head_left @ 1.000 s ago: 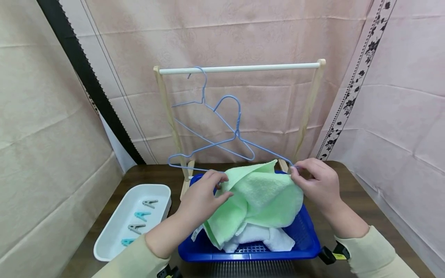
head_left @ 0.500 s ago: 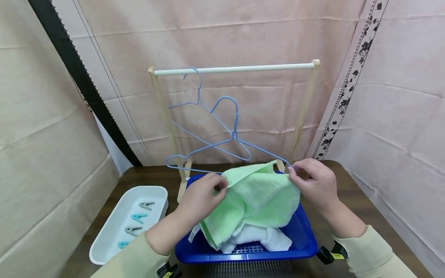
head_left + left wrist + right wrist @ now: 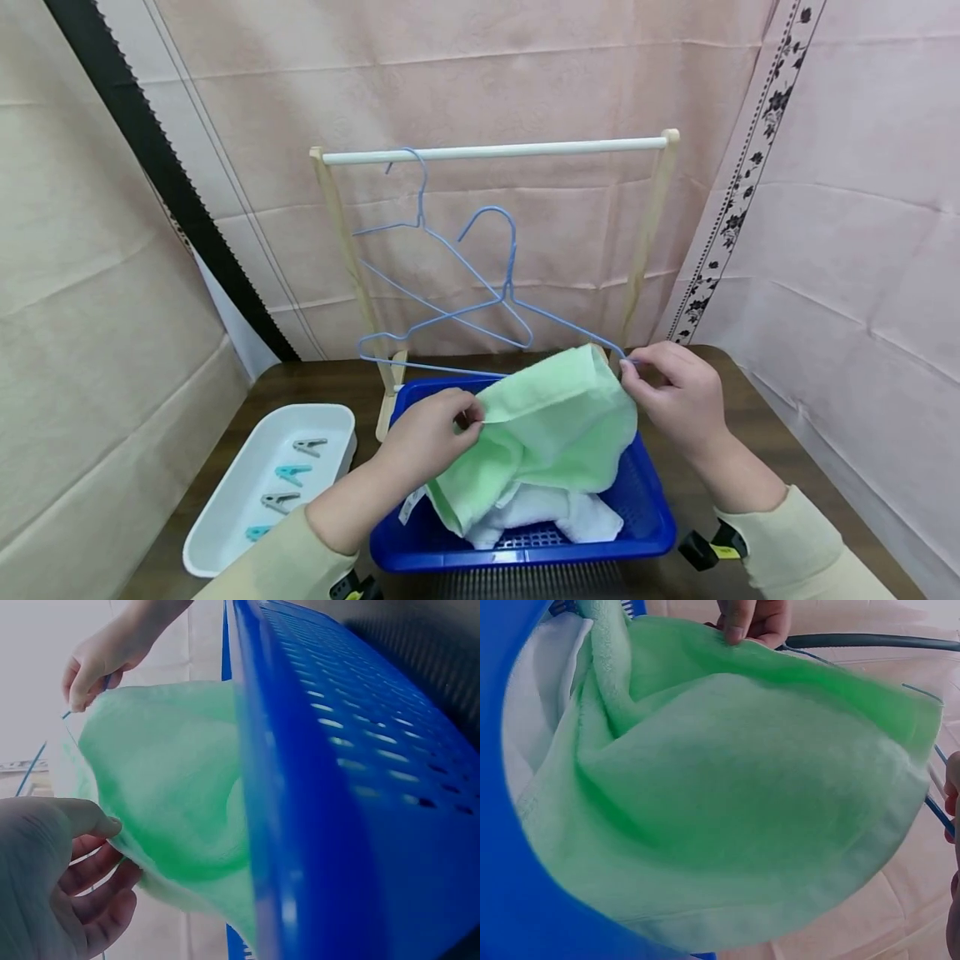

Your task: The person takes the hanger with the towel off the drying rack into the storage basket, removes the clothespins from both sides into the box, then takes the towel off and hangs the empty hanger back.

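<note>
A light green towel is draped over the blue basket, its upper part raised above the basket's back rim. My left hand pinches the towel's left edge between thumb and index finger; in the left wrist view the other fingers curl loosely behind the cloth. With thumb and fingertips, my right hand holds the right end of a blue wire hanger. Its hook points up, and the towel covers part of its bottom bar. In the right wrist view the towel spreads between both hands.
A white towel lies inside the basket. To the left, a white tray holds several clothespins, grey and teal. Behind stands a wooden rack with a white rail, where another blue hanger hangs. Cloth curtains surround the table.
My left hand closed on the towel's edge and moved slightly down, pulling the top of the cloth flatter against the hanger's lower bar. The right hand keeps its hold. The view shifted slightly.
</note>
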A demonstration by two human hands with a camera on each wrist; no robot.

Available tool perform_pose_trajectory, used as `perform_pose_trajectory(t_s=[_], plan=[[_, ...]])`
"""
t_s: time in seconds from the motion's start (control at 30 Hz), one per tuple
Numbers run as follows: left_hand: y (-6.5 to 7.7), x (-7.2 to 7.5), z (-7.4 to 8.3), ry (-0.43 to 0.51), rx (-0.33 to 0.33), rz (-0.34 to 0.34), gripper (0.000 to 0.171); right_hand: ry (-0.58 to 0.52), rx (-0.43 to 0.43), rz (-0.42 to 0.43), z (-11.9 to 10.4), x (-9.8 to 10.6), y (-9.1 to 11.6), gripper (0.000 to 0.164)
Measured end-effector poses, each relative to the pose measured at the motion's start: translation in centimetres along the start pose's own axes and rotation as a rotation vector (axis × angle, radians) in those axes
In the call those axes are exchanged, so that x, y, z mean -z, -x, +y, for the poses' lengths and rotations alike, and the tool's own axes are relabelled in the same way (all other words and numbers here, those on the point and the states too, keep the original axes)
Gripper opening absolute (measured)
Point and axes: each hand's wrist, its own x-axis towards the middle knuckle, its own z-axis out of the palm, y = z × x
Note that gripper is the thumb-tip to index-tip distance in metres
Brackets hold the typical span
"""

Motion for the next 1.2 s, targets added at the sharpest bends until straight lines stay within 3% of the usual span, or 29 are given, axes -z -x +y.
perform_pose_trajectory(t_s=[0.23,0.43,0.77,0.93,1.2], plan=[[0.2,-0.4,-0.5,0.001,0.031,-0.029,0.005,0.002,-0.028,-0.025,-0.1,0.1,-0.2,0.007],[0.5,-1.4,-1.2,-0.022,0.037,-0.096,0.008,0.008,-0.033,-0.036,-0.1,0.2,-0.1,0.020],[1.2,-2.0,-1.7,-0.019,0.024,-0.182,0.008,0.033,-0.042,-0.051,-0.2,0.4,0.2,0.004],[1.5,-2.2,-2.0,-0.011,0.021,-0.224,0.008,0.040,-0.047,-0.056,-0.3,0.6,0.4,0.005],[2.1,-2.4,-2.5,0.018,0.029,-0.219,0.011,0.055,-0.044,-0.072,-0.3,0.7,0.6,0.004]])
